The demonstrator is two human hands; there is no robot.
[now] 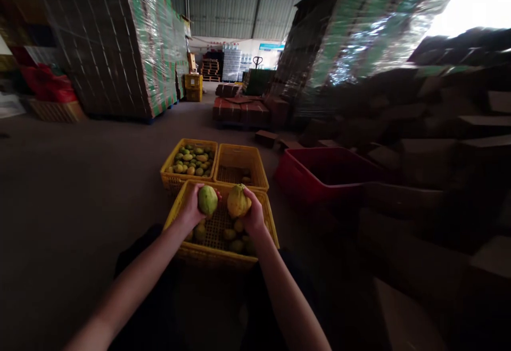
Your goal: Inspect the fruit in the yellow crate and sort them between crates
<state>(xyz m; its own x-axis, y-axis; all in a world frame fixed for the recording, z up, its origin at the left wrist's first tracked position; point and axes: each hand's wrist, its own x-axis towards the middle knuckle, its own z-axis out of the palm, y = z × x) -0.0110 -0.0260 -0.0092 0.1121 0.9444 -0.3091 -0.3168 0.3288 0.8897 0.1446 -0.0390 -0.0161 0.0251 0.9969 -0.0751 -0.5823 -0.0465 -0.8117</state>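
My left hand [194, 206] is closed round a green oval fruit [208, 200], holding it over the near yellow crate. In my right hand [254, 212] is a yellowish, ribbed fruit [238, 201], level with the green one and a short gap away from it. Both are raised above the near yellow crate [235, 258]. Several more fruits [236, 245] lie at the right of that crate's bottom, and a few [199, 232] at its left. Reddish fingertips show just past the green fruit. The exact kind of fruit cannot be told.
Behind stand a yellow crate full of green and yellow fruits [191, 159] and another yellow crate [241, 151] with a few at its bottom. A red bin [303, 173] stands to the right, beside heaped cartons [423, 162]. Wrapped stacks [151, 48] rise farther back.
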